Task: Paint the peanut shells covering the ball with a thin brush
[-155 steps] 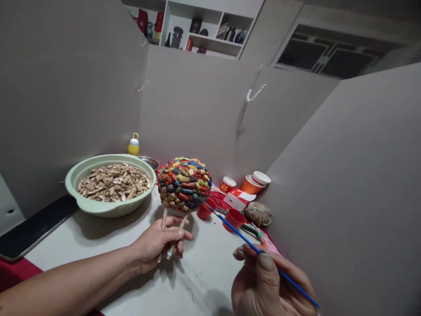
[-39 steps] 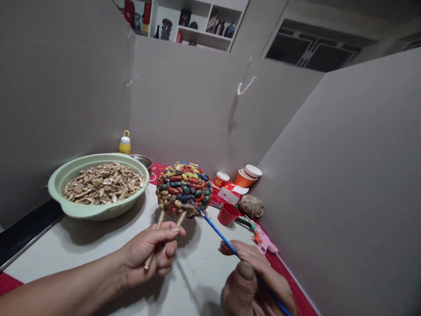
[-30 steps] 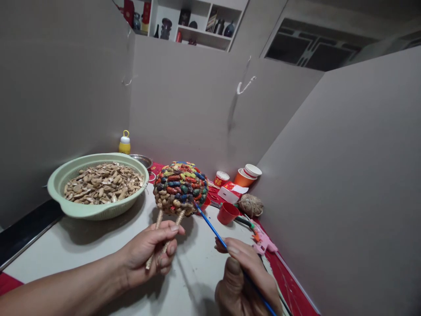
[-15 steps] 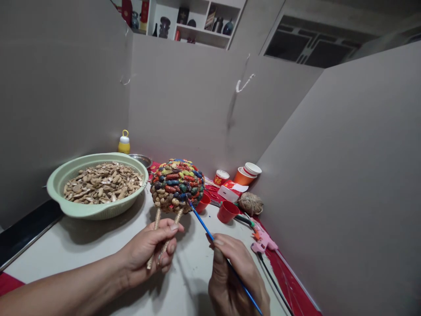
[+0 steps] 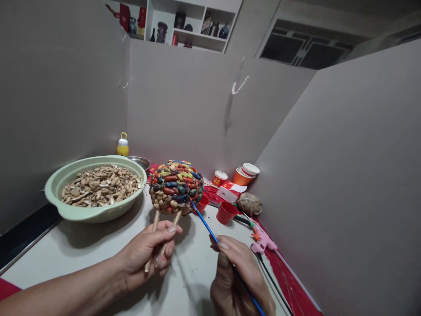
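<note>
My left hand (image 5: 148,254) is closed around two twine-wrapped sticks (image 5: 157,237) that carry a ball covered in peanut shells (image 5: 176,186). Most shells are painted red, blue, green and yellow; the lower ones are bare. My right hand (image 5: 235,274) pinches a thin blue paintbrush (image 5: 210,232), whose tip touches the ball's lower right side. Both hands hover over the white tabletop (image 5: 82,250).
A pale green colander of peanut shells (image 5: 95,188) sits at the left, with a yellow bottle (image 5: 123,145) behind it. Small red cups (image 5: 226,212), stacked paper cups (image 5: 245,174), a twine ball (image 5: 250,203) and a pink glue gun (image 5: 263,241) lie at the right. Grey partition boards enclose the table.
The brush tip has slid left along the ball's lower edge and my right hand has moved left and nearer. The ball has shifted slightly left in my left hand.
</note>
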Tool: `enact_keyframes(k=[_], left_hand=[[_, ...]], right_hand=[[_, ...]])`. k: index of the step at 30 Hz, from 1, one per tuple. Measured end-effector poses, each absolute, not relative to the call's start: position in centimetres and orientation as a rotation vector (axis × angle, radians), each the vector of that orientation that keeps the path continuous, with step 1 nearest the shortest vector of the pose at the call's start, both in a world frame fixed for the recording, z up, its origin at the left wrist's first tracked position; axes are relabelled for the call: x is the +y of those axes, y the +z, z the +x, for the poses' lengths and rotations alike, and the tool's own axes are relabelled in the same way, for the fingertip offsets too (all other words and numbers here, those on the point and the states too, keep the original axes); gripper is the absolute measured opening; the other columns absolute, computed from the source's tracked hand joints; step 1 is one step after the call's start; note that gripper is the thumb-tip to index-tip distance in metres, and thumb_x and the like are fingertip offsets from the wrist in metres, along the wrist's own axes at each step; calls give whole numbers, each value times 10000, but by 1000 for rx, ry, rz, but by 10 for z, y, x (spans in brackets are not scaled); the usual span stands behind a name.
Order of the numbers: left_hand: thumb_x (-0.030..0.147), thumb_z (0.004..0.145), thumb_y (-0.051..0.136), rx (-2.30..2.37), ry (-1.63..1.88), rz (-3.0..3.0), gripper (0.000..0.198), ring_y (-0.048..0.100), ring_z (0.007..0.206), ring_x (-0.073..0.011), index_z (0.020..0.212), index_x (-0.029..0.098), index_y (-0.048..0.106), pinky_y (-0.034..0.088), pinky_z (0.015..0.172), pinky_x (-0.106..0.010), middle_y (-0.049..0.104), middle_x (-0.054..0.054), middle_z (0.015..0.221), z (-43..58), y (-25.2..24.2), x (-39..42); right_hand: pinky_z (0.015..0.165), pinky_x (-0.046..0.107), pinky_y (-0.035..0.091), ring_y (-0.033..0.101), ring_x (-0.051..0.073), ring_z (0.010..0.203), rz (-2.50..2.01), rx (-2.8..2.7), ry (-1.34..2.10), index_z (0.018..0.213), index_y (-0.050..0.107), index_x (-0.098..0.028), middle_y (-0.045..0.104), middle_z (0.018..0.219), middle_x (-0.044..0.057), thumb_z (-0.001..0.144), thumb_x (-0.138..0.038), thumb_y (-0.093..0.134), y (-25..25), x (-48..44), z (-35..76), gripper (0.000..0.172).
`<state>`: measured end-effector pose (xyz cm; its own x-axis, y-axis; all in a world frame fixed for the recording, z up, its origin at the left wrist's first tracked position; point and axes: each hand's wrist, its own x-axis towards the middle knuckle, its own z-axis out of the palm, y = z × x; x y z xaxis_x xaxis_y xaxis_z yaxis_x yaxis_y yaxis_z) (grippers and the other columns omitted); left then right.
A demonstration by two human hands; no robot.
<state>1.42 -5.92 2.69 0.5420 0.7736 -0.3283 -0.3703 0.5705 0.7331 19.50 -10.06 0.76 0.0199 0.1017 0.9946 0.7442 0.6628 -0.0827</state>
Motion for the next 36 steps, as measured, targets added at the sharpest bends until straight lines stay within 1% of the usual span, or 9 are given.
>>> enact_keyframes(k=[3, 7, 12, 16, 19, 24, 27, 32, 36], left_hand=[[356, 732, 865, 683, 737, 654, 339, 347, 350, -46, 919, 209, 623, 243, 367, -163, 540, 92, 487, 14, 26, -59], [343, 739, 863, 681, 747, 645, 326, 353, 347, -45, 924, 204, 634, 235, 369, -163, 540, 92, 487, 13, 27, -57], [277, 838, 777, 694, 761, 589, 174, 353, 335, -43, 913, 191, 645, 209, 379, -163, 523, 89, 479, 11, 30, -56], [224, 914, 695, 679, 749, 520, 65, 321, 321, -37, 895, 173, 660, 181, 378, -168, 497, 87, 467, 9, 32, -56], [198, 990, 583, 662, 725, 478, 139, 316, 316, -39, 884, 163, 666, 170, 382, -172, 483, 80, 459, 9, 34, -56], [193, 1050, 461, 628, 699, 451, 279, 279, 309, -37, 865, 152, 666, 137, 381, -180, 469, 72, 453, 7, 35, -56], [205, 1044, 480, 594, 686, 452, 261, 266, 314, -38, 868, 155, 666, 133, 378, -179, 459, 76, 461, 6, 32, -56], [227, 1011, 564, 544, 679, 459, 179, 246, 328, -36, 876, 160, 662, 128, 382, -176, 449, 84, 484, 4, 27, -54], [231, 999, 596, 517, 674, 454, 152, 245, 328, -33, 884, 157, 663, 126, 384, -173, 441, 90, 484, 4, 25, -53]], right_hand=[[768, 342, 666, 772, 182, 869, -762, -1520, -544, 1101, 696, -146, 773, 956, 68, 888, 13, 641, 6, -99, 197, 272], [775, 312, 655, 767, 169, 857, -770, -1532, -513, 1061, 693, -127, 765, 944, 72, 883, 20, 639, 5, -99, 198, 237], [746, 330, 649, 764, 171, 791, -739, -1418, -487, 1024, 707, -136, 757, 908, 57, 911, -39, 653, 8, -101, 195, 158], [650, 334, 617, 728, 169, 689, -742, -1151, -472, 970, 714, -144, 740, 842, 52, 947, -126, 662, 18, -105, 187, 59], [622, 329, 596, 705, 164, 654, -834, -1108, -436, 918, 718, -145, 734, 820, 60, 960, -137, 650, 27, -107, 181, 80], [601, 318, 586, 696, 157, 652, -720, -1041, -468, 996, 757, -134, 743, 829, 59, 927, -86, 661, 27, -101, 181, 128], [602, 317, 596, 704, 156, 651, -704, -1062, -480, 1063, 763, -120, 756, 849, 67, 924, -87, 652, 23, -100, 184, 180], [633, 316, 616, 729, 168, 711, -753, -1136, -422, 1041, 751, -147, 769, 878, 60, 907, -54, 650, 20, -103, 183, 191], [722, 325, 642, 757, 174, 782, -760, -1216, -383, 1059, 750, -152, 782, 950, 58, 885, -28, 668, 13, -103, 182, 229]])
